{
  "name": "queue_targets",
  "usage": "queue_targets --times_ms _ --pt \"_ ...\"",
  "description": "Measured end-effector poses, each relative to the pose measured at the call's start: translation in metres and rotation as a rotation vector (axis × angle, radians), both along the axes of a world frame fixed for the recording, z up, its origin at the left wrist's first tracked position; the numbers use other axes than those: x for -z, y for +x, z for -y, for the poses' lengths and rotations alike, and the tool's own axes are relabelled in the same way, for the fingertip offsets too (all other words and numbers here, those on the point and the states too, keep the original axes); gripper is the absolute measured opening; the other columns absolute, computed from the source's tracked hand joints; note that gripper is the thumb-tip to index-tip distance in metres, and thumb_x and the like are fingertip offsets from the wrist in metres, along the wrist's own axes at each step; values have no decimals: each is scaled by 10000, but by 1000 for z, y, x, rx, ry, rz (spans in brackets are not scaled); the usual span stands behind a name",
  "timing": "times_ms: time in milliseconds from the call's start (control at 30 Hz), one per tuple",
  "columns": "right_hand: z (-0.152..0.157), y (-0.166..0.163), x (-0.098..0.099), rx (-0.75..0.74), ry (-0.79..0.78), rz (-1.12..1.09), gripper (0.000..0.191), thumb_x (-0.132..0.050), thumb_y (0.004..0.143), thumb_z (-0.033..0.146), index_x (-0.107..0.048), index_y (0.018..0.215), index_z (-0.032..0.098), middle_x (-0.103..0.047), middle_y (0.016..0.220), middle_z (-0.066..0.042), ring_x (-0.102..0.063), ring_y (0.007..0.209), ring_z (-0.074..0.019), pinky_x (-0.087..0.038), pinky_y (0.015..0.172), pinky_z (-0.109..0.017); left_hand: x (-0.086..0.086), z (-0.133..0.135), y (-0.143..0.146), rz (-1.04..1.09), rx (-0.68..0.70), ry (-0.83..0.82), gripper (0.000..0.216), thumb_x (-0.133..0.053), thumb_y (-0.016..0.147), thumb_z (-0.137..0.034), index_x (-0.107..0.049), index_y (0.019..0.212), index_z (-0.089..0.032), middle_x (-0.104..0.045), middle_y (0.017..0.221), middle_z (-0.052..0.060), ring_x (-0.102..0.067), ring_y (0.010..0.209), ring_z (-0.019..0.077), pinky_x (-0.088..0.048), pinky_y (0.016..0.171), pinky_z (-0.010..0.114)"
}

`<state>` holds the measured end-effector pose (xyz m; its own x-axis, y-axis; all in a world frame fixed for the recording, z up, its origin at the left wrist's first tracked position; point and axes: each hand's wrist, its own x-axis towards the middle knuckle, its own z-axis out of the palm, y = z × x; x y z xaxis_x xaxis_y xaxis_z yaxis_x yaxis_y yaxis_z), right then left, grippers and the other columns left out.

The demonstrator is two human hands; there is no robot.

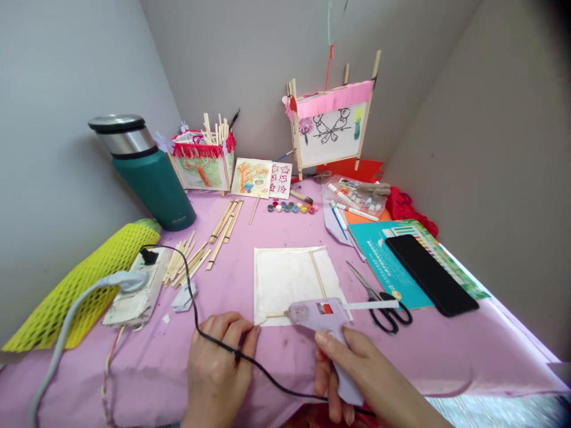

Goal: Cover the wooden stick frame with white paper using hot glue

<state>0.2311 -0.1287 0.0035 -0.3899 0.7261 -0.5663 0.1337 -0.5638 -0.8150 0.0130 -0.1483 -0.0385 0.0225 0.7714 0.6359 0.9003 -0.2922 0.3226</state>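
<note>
My right hand (352, 374) grips the handle of a lilac hot glue gun (314, 315), whose nozzle points left and sits low over a white paper sheet (289, 279). A thin wooden stick (317, 273) lies on that sheet, and another runs along its lower edge (272, 314). A glue stick (370, 305) pokes out of the gun's back. My left hand (220, 365) rests at the table's near edge, its fingers pinching the gun's black power cord (241, 353), which loops across to the white power strip (136, 285).
Loose wooden sticks (187, 261) lie left of the sheet. Black-handled scissors (383, 309), a black phone (430, 273) and a teal booklet (388, 267) sit to the right. Behind stand a green flask (143, 172), paint pots (292, 207) and paper-panelled stick frames (330, 125).
</note>
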Motion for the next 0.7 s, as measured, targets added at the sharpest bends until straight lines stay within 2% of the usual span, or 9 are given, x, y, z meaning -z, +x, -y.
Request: queue_targets --times_ms 367,500,700 --pt "0 3 -7 6 -21 11 442 -468 883 598 -473 775 169 -649 616 -15 -539 393 -77 -353 391 -179 4 1 -5 -30 20 5 80 -635 825 -140 -602 872 -195 -603 854 43 -547 799 195 -409 740 359" --pt "1 6 -4 16 -29 12 454 -473 876 606 -471 746 171 -631 576 -6 -539 386 -84 -360 386 -182 4 1 -5 -45 19 9 74 -636 828 -155 -604 880 -197 -604 859 41 -550 803 194 -411 736 350" --pt "4 13 3 51 -48 -21 417 -483 877 599 -458 824 186 -672 667 -17 -578 428 -101 -391 396 -188 5 0 -4 -42 6 16 54 -622 842 -167 -597 881 -195 -600 853 46 -549 798 198 -419 731 353"
